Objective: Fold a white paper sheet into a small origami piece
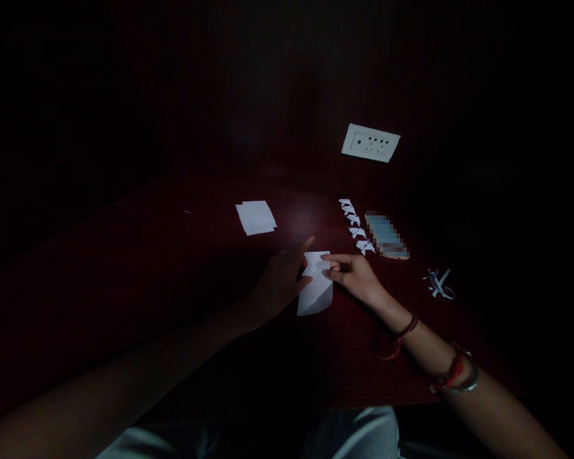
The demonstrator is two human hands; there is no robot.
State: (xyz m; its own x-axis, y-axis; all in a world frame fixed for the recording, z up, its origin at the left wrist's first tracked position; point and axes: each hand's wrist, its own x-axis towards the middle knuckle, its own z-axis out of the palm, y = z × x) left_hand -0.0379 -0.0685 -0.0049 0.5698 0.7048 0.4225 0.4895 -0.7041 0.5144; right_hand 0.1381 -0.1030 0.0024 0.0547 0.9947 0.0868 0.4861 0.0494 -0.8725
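A partly folded white paper [316,290] lies on the dark red table [172,268]. My left hand [280,280] rests on its left edge, index finger stretched out over the top, thumb pressing the sheet. My right hand [354,273] comes in from the right, its index finger pointing left along the paper's top corner and the other fingers curled, pinching the fold. Red thread bands and a metal bangle circle my right wrist [452,373].
A small stack of white paper squares [256,217] lies further back. A row of several small folded paper figures [356,226] sits beside a phone [386,236]. Paper scraps [440,284] lie at the right. A white wall socket [370,142] is behind. The surroundings are very dark.
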